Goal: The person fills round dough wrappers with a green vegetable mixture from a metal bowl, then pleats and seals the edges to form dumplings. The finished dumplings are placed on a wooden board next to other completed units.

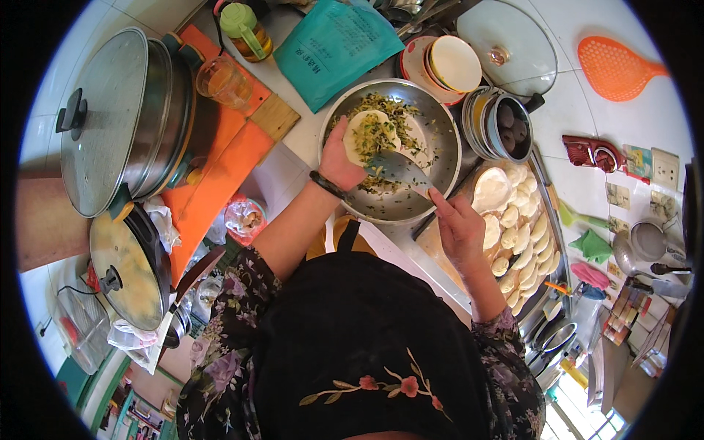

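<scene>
My left hand (340, 157) cups a round dough wrapper (350, 146) over a wide steel bowl (450, 165). A chopped yellow-and-green filling (374, 137) is heaped on the wrapper. In my right hand (459, 228) is the handle of a broad metal spatula or spoon (404, 169), its blade at the wrapper's lower right edge. More loose chopped filling (390, 103) clings along the bowl's inside. To the right, a board (440, 242) carries rows of folded dumplings (525, 261) and a stack of pale dough rounds (492, 187).
A teal packet (335, 55) bearing writing lies behind the bowl. Stacked bowls (455, 63) and a pile of dishes (478, 124) stand right of it. At left are a large lidded steamer pot (110, 121), a glass of amber liquid (223, 82) and a lidded pan (129, 269).
</scene>
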Demonstrator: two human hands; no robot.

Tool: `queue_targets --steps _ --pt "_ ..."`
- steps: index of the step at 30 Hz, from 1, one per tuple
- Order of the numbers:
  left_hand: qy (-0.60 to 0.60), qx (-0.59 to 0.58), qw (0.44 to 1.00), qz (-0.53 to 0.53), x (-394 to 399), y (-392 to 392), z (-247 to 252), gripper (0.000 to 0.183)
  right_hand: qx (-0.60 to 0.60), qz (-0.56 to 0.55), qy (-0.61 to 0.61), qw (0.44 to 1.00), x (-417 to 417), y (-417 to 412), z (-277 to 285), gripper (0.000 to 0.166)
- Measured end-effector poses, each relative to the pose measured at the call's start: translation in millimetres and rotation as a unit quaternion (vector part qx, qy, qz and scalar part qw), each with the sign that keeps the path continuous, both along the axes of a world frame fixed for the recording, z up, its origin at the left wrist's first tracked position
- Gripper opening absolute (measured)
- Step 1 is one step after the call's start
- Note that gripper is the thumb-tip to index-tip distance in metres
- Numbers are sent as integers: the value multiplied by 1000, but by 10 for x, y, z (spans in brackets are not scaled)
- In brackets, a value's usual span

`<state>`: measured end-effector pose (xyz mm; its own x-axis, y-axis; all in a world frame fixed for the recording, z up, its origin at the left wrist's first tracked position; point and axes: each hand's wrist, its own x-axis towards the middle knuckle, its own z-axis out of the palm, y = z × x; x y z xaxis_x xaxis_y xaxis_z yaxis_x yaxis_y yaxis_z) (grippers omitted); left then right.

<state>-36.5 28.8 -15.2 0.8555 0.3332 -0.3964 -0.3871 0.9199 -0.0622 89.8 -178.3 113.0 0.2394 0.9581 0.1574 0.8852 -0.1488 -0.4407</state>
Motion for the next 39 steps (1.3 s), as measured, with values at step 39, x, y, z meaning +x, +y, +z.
queue_targets --steps 39 --pt "55 19 997 43 96 -19 33 58 37 -155 113 981 54 -111 -36 41"
